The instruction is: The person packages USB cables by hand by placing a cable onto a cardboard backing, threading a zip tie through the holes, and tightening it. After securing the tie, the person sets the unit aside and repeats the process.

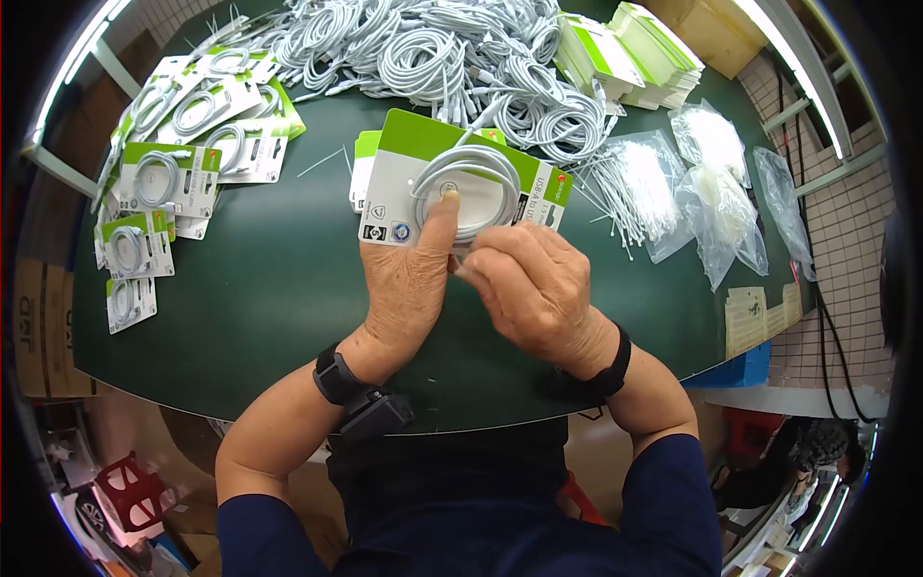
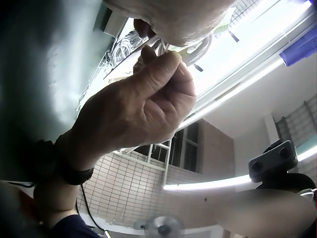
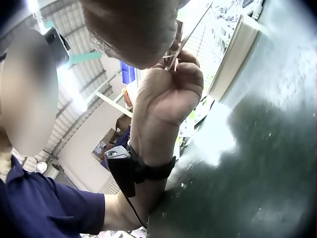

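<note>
My left hand [image 1: 409, 279] grips a green-and-white packaging card [image 1: 394, 173] from below, its thumb pressing a coiled white USB cable [image 1: 471, 163] flat against the front. At the card's lower edge, the curled fingers of my right hand [image 1: 538, 288] pinch together close beside the left thumb. A thin pale strip [image 3: 173, 62] shows at those fingertips in the right wrist view; I cannot tell exactly what it is. In the left wrist view the right hand [image 2: 143, 104] has its thumb against its bent forefinger. More cards [image 1: 361, 173] lie behind the held one.
A heap of coiled white cables [image 1: 423, 62] covers the table's far side. Carded cables [image 1: 159, 178] are piled at left. Stacks of flat cards [image 1: 654, 58] stand far right, near loose white cable ties [image 1: 615, 207] and plastic bags [image 1: 716, 207]. Two short strands [image 1: 322, 162] lie left of centre.
</note>
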A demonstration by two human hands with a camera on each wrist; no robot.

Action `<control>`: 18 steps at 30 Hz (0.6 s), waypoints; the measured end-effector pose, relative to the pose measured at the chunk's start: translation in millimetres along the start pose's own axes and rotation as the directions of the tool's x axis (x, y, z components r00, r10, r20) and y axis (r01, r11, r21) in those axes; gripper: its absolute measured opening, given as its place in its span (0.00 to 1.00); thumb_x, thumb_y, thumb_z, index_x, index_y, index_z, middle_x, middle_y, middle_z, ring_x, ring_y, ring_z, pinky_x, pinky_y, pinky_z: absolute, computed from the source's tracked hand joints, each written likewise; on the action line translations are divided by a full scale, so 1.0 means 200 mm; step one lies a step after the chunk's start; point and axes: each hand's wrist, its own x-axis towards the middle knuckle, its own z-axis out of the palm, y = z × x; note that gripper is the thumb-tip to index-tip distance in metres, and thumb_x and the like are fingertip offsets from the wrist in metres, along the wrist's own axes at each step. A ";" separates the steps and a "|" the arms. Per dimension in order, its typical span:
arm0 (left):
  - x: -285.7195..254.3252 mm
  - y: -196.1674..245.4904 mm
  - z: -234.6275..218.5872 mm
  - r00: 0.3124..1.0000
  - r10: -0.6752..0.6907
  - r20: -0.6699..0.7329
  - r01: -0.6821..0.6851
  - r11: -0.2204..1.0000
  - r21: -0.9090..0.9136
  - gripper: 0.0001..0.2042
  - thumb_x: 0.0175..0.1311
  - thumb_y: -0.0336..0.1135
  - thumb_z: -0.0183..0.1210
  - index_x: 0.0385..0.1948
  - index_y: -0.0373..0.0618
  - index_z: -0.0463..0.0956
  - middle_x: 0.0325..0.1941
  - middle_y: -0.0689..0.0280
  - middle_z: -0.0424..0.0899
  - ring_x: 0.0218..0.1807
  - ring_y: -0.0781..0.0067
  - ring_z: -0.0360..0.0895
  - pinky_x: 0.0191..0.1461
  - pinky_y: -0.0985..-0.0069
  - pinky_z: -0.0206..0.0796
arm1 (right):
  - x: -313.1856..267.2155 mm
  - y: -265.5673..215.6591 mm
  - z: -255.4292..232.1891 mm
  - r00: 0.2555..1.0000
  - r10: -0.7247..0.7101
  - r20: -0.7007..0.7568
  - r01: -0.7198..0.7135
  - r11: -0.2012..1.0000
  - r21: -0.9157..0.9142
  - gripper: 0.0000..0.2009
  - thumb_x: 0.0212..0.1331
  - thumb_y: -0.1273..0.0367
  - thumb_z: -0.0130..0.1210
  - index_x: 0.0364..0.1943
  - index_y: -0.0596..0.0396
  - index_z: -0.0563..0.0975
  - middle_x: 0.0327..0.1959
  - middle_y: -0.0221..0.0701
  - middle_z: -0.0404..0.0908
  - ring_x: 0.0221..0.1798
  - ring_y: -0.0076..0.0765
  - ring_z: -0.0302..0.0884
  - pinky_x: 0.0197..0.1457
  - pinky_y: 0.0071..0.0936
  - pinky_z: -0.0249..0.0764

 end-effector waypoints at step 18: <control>-0.04 0.02 -0.01 0.997 -0.076 0.030 0.076 0.997 0.003 0.15 0.74 0.28 0.65 0.58 0.37 0.77 0.52 0.65 0.85 0.50 0.78 0.82 0.51 0.77 0.77 | 0.00 0.03 -0.01 0.998 0.044 -0.048 -0.043 0.999 0.014 0.14 0.48 0.77 0.75 0.39 0.56 0.83 0.41 0.33 0.83 0.33 0.35 0.81 0.31 0.29 0.78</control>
